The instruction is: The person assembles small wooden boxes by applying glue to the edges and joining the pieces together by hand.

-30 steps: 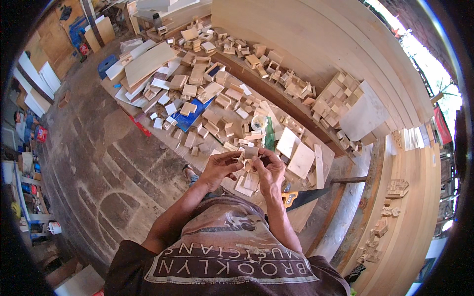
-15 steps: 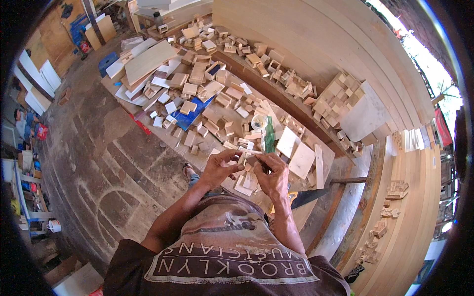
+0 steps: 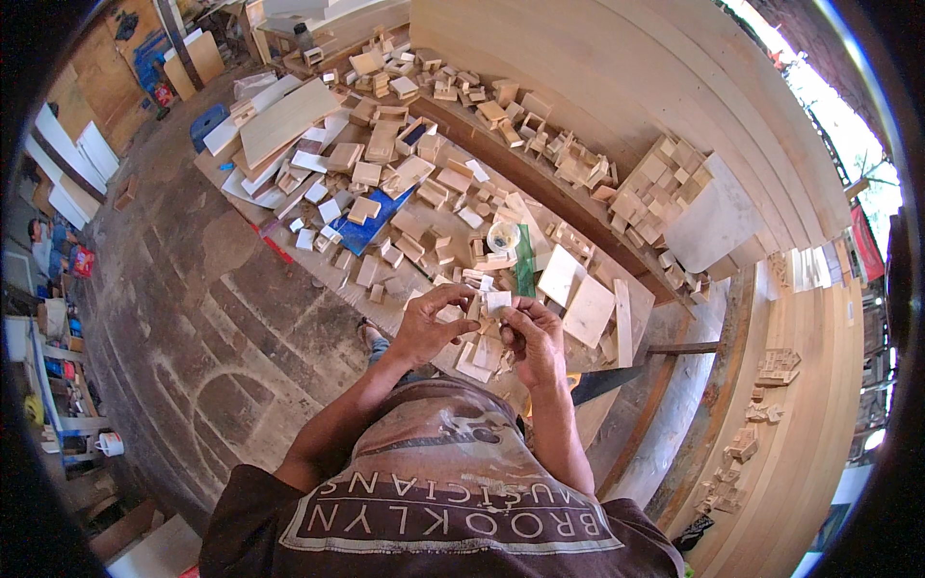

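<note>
Two half-curled hands (image 3: pixel 433 328) (image 3: pixel 540 345) on pale pieces (image 3: pixel 498 300)

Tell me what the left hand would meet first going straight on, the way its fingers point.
Probably the small pale block at the right hand's fingertips, just rightward of the left hand; depth is unclear.

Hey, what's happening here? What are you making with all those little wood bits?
I can't tell what's being made. The person's left hand pinches a small wooden piece, and the right hand holds a small pale piece close to it. Many wooden blocks are scattered over the table, beside a round tub and a green strip.
</note>
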`<state>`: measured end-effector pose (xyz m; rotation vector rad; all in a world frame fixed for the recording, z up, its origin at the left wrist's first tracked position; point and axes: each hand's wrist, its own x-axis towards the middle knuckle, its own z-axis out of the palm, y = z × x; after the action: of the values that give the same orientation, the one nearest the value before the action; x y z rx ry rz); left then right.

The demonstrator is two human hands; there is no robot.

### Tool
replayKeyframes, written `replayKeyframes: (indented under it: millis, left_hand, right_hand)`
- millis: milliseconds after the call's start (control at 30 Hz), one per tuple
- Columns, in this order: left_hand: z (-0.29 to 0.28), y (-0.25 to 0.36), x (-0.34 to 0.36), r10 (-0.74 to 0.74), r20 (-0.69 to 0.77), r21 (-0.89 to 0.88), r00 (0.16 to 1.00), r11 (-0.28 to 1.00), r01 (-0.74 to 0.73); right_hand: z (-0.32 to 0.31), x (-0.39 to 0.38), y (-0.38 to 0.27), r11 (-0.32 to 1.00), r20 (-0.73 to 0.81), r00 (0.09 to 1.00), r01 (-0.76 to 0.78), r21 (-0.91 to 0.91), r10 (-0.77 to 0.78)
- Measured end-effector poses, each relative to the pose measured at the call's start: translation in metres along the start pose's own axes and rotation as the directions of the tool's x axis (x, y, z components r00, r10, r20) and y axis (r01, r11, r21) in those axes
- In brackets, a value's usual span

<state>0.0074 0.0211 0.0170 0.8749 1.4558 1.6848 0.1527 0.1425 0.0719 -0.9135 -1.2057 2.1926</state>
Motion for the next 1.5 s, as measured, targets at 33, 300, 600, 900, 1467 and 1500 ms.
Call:
replayKeyframes:
  millis: [33,300,600,900,1467,1500]
  left_hand:
    - [0.0,-0.002,0.001,0.002,-0.003,0.002,1.0,1.0,-0.002]
    - [0.006,0.003,0.003,0.013,-0.024,-0.023,1.0,1.0,-0.014]
    - [0.006,-0.012,0.003,0.152,0.007,0.019,0.988,0.988,-0.152]
    - [0.008,-0.014,0.001,0.184,-0.003,0.084,0.983,0.98,-0.183]
    - [-0.001,-0.002,0.0,-0.038,0.003,-0.099,0.999,0.994,0.038]
    - [0.0,0.0,0.0,-0.025,0.006,-0.088,1.0,0.996,0.026]
  right_hand:
    - [0.001,0.0,0.001,1.0,-0.002,1.0,-0.012,0.006,0.012]
    - [-0.002,0.007,0.015,0.992,-0.007,0.998,-0.069,0.105,0.07]
    - [-0.002,0.009,0.012,0.993,-0.025,0.994,-0.104,0.059,0.106]
    - [-0.012,0.009,0.015,0.993,-0.066,0.991,-0.109,0.054,0.113]
    - [-0.01,-0.004,-0.008,0.385,0.415,0.769,0.615,-0.688,-0.486]
    - [-0.01,-0.004,-0.009,0.424,0.373,0.794,0.582,-0.694,-0.479]
